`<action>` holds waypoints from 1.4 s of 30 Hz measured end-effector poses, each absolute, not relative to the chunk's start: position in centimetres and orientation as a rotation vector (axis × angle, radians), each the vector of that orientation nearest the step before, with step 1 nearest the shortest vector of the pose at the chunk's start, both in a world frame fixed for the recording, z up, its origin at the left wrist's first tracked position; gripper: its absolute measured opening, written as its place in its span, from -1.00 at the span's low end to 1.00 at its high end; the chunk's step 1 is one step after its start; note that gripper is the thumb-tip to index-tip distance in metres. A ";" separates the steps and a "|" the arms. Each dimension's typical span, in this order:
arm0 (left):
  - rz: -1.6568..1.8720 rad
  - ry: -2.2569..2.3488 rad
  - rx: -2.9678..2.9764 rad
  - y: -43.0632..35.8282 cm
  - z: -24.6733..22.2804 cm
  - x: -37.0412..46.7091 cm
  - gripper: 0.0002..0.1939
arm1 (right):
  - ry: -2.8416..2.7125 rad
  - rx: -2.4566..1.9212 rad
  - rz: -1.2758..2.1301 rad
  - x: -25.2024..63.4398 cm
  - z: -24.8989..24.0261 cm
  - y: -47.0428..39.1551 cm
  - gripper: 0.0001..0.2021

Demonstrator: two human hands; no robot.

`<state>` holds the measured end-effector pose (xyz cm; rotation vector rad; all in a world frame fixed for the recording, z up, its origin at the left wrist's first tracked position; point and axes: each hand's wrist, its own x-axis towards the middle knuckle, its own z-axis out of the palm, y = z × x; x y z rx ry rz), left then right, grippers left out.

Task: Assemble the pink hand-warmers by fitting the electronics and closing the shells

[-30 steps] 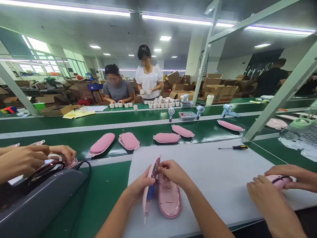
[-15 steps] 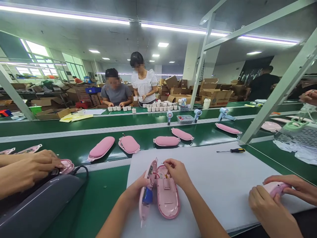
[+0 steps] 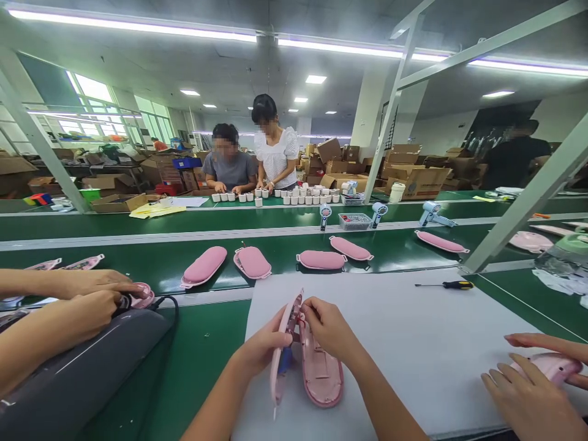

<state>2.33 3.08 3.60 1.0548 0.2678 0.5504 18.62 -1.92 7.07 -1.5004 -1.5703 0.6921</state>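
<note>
My left hand point(image 3: 266, 340) grips one pink shell half point(image 3: 277, 373), which stands tilted on edge with a blue part point(image 3: 285, 360) inside it. Beside it, the other pink shell half point(image 3: 323, 380) lies open side up on the white sheet point(image 3: 390, 343). Thin red wires run between the halves near their upper ends. My right hand point(image 3: 327, 324) is at the top of the lying half, fingers pinched by the wires; what is between the fingertips is too small to make out.
Several closed pink cases point(image 3: 321, 260) lie on the green belt beyond the sheet. A screwdriver point(image 3: 454, 285) rests at the sheet's back right. Co-workers' hands point(image 3: 533, 392) work at right and left, near a dark grey machine point(image 3: 92, 361).
My right hand has moved down over the lying half's upper end, and the held half is turned more edge-on. The whole view has shifted, so the surroundings appear further right.
</note>
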 end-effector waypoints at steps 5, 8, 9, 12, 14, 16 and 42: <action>0.580 0.243 1.030 3.2 3.4 2.3 -0.20 | -1.426 -1.485 0.970 18.3 6.5 -1.5 -0.79; 0.585 0.225 1.022 3.2 3.2 2.3 -0.21 | -1.377 -1.485 1.061 18.0 6.3 -1.2 -0.82; 0.582 0.228 1.021 3.2 3.1 2.3 -0.20 | -1.359 -1.485 1.086 17.9 6.3 -1.2 -0.83; 0.587 0.265 1.024 3.2 2.8 2.4 -0.13 | -1.300 -1.486 1.132 17.5 6.3 -1.1 -0.85; 0.587 0.294 1.035 3.1 2.7 2.4 -0.10 | -1.266 -1.486 1.154 17.4 6.4 -1.1 -0.86; 0.593 0.306 1.052 3.1 2.7 2.4 -0.10 | -1.240 -1.484 1.177 17.3 6.5 -1.1 -0.85; 0.598 0.406 1.109 2.9 3.6 2.6 -0.08 | -1.195 -1.801 0.692 20.4 3.5 -3.2 -0.55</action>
